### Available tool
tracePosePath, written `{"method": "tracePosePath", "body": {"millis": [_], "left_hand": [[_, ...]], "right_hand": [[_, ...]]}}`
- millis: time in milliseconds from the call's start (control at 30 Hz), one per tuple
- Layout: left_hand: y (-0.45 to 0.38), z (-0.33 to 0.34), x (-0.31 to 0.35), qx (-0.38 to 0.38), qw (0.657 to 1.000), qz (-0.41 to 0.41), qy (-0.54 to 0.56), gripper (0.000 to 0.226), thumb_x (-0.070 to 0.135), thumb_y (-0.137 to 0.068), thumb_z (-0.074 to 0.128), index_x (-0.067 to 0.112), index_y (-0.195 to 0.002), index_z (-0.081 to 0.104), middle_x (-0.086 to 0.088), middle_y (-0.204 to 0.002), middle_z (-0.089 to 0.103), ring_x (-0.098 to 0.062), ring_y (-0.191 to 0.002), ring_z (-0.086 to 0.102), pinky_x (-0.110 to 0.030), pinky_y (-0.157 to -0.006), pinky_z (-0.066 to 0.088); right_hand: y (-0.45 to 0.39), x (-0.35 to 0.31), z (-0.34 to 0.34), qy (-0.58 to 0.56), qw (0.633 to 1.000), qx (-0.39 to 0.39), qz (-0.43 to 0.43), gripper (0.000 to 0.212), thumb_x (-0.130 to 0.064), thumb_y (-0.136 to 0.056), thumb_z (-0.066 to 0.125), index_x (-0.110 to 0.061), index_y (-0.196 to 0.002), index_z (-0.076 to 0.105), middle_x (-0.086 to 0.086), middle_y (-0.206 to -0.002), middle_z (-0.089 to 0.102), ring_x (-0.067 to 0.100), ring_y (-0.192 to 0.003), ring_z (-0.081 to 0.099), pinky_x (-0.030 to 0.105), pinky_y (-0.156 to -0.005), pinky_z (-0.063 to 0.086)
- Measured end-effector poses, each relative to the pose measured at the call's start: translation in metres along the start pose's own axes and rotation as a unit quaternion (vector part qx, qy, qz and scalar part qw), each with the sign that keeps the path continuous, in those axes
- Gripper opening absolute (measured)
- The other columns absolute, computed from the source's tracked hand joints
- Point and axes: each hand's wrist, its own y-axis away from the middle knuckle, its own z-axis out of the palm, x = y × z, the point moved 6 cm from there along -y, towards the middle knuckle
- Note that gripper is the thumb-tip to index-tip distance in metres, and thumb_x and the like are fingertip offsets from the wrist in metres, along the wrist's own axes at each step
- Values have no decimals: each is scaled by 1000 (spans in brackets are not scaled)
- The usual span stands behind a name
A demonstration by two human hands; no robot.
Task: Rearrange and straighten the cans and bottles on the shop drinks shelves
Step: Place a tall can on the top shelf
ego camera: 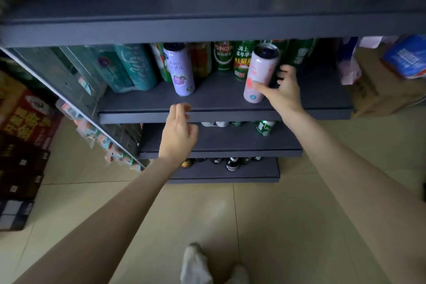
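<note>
A: Left hand (178, 130), loosely curled and empty, hovers at the shelf (221, 99) lip, just below the upright purple can (179, 69).

B: Further along, right hand (284, 89) grips the pink can (260, 74), tilted top-rightward at the green cans (242, 60). It's the nearer hand to right it.

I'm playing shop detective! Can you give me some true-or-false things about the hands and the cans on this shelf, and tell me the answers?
1. The right hand is gripping the pink can. True.
2. The left hand is holding the purple can. False: it is empty, in front of the shelf edge.
3. The pink can stands straight. False: it is tilted.
4. Green cans stand behind the pink and purple ones. True.
5. The purple can lies on its side. False: it is standing up.
</note>
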Motion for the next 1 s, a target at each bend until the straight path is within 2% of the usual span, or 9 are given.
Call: {"method": "tracePosePath", "body": {"millis": [100, 233, 367, 533, 667, 733, 800, 867, 1000], "left_hand": [[-12, -14, -14, 11, 1000, -23, 16, 34, 0, -82, 51, -1, -116, 45, -13, -112, 46, -28, -102, 50, -30, -80, 39], [-37, -19, -44, 55, 990, -120, 54, 46, 12, -81, 65, 1, -121, 44, -13, -120, 48, -27, -110, 43, -21, -85, 30], [-58, -2, -62, 80, 965, -201, 149, 61, 19, -77, 72, 4, -128, 41, -10, -129, 47, -26, -119, 42, -33, -100, 34], [-113, 10, -62, 83, 962, -171, 194, 74, 24, -65, 78, 7, -128, 42, -11, -121, 55, -29, -111, 51, -38, -95, 43], [-129, 16, -48, 99, 958, -180, 198, 66, 18, -68, 77, 7, -124, 44, -10, -120, 57, -26, -109, 53, -26, -84, 42], [-116, 12, -40, 105, 961, -170, 192, 68, 17, -67, 77, 9, -125, 44, -8, -122, 56, -26, -110, 53, -27, -86, 43], [-89, 0, -31, 89, 970, -135, 183, 66, 17, -66, 78, 11, -124, 47, -6, -119, 58, -25, -109, 53, -32, -90, 44], [-58, -10, -24, 46, 980, -90, 173, 57, 16, -66, 79, 15, -115, 50, -3, -111, 60, -22, -104, 55, -30, -85, 44], [-14, -49, 12, -11, 989, 26, 148, 59, 15, -65, 82, 32, -108, 45, 17, -101, 54, -6, -98, 50, -9, -76, 36]], "right_hand": [[-11, 8, 23, 2, 999, 13, 36, 72, -29, -64, 83, -7, -120, 42, 9, -122, 55, 23, -111, 55, 36, -95, 46], [-17, 17, 36, 15, 996, 63, 64, 71, -24, -67, 81, -7, -125, 44, 8, -126, 54, 25, -115, 53, 35, -96, 46], [-7, 12, 44, 14, 997, 57, 51, 65, -19, -64, 82, -10, -120, 49, 6, -119, 60, 23, -109, 58, 34, -90, 48], [31, 8, 56, 1, 1000, 19, 8, 63, -14, -61, 84, -16, -116, 53, -2, -108, 62, 14, -100, 59, 28, -86, 49], [50, 4, 44, -17, 1000, 8, 15, 56, -11, -61, 83, -22, -106, 53, -10, -96, 61, 9, -92, 60, 23, -77, 49], [55, -5, 26, -5, 1000, 1, -3, 54, -9, -62, 84, -25, -103, 51, -18, -90, 59, 1, -85, 59, 16, -72, 50], [60, -20, 8, 20, 999, -11, -38, 53, -8, -63, 83, -26, -100, 50, -24, -87, 55, -7, -80, 55, 4, -68, 45], [64, -30, -5, 39, 997, -22, -62, 53, -8, -63, 83, -24, -102, 52, -24, -88, 55, -7, -80, 55, 1, -69, 42], [82, -59, -29, 60, 990, -64, -114, 57, -10, -61, 85, -11, -113, 59, -15, -95, 61, -1, -89, 58, 7, -79, 46]]}}
